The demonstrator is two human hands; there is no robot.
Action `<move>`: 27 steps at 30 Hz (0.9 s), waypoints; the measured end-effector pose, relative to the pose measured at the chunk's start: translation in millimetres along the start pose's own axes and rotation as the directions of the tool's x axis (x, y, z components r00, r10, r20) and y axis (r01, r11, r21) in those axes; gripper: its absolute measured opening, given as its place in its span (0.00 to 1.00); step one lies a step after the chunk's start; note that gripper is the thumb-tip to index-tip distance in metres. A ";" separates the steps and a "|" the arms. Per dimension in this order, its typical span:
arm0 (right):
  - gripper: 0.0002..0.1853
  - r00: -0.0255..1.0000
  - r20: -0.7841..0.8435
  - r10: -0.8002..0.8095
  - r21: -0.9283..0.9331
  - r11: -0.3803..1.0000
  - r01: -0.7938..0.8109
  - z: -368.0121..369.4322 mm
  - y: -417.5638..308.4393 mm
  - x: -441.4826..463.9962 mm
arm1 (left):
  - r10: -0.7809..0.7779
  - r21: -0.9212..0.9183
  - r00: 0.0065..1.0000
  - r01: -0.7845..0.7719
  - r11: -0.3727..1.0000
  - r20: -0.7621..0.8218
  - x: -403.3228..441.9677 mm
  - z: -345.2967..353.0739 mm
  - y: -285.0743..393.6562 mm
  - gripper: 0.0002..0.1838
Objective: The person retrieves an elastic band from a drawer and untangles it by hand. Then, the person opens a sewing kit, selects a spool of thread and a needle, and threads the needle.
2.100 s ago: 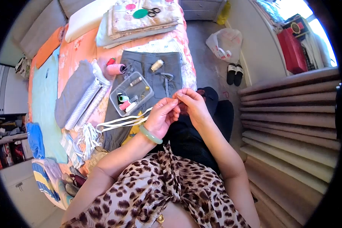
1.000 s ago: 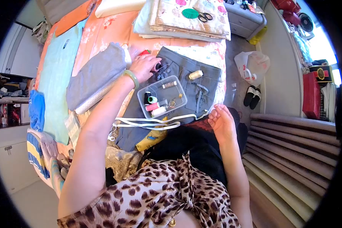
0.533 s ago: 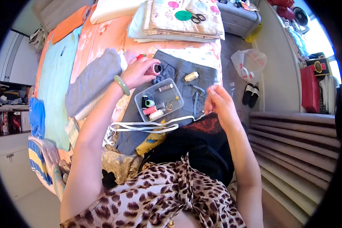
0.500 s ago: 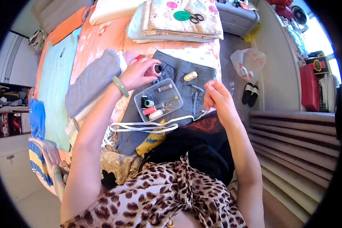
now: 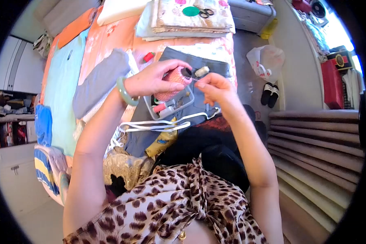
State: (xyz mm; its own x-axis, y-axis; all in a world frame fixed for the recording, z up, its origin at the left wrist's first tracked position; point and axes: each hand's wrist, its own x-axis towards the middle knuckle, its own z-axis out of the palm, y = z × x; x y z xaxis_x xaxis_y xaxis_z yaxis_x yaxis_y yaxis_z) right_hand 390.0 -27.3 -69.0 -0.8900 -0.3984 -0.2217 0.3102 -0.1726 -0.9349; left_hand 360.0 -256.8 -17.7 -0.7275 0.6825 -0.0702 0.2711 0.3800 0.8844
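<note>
My left hand, with a green bangle at the wrist, is closed round a pink textured roll with a dark end. The roll is held over the clear plastic box, hiding part of it. Close to the dark end, my right hand pinches its fingertips together. A thin line shows between those fingertips and the roll; whether it is a needle or thread I cannot tell. Inside the box lie a pink thread spool and a white one. A cream thread spool rests on the grey trousers behind the hands.
A white cord runs across the cloth near my lap. Scissors and a green disc lie on folded bedding at the back. A red item sits on the bed. Folded grey cloth lies left.
My left hand has brought the pink roll right and nearer, over the box. My right hand has moved left and up to the roll's dark end. The red item behind is now uncovered.
</note>
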 end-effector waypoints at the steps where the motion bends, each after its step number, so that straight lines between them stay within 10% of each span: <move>1: 0.08 1.000 0.001 0.012 0.021 1.000 -0.012 -3.2 -4.8 -3.9 | -0.024 0.000 1.000 0.024 1.000 -0.002 0.5 0.5 -0.1 0.28; 6: 0.08 0.999 -0.007 -0.042 0.211 0.976 0.042 -13.7 -18.1 -9.5 | -0.023 0.333 0.999 0.032 0.942 -0.030 0.6 3.5 -9.4 0.32; 17: 0.07 0.987 -0.107 -0.122 0.639 0.752 0.162 -39.2 -23.2 15.7 | -0.204 -0.414 0.956 0.102 0.905 -0.212 -18.8 -29.9 -60.3 0.25; 24: 0.06 0.976 -0.217 -0.037 0.355 0.928 0.114 -44.2 -6.1 33.1 | -0.283 -0.147 0.793 0.242 0.959 -0.540 1.8 -54.8 -141.1 0.21; 27: 0.06 0.974 -0.227 -0.001 0.337 0.938 0.079 -41.3 1.8 41.7 | -0.127 0.420 0.755 0.487 0.766 -0.644 13.8 -58.8 -167.1 0.25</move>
State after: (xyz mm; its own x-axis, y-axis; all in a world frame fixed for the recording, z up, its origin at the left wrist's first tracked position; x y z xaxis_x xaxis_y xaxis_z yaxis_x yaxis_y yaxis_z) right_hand 339.7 -7.0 -91.3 -0.9428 -0.1836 -0.2782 0.3332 -0.4973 -0.8010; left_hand 267.7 -347.6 -139.3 -0.9892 0.0647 0.1315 0.1176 0.8856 0.4493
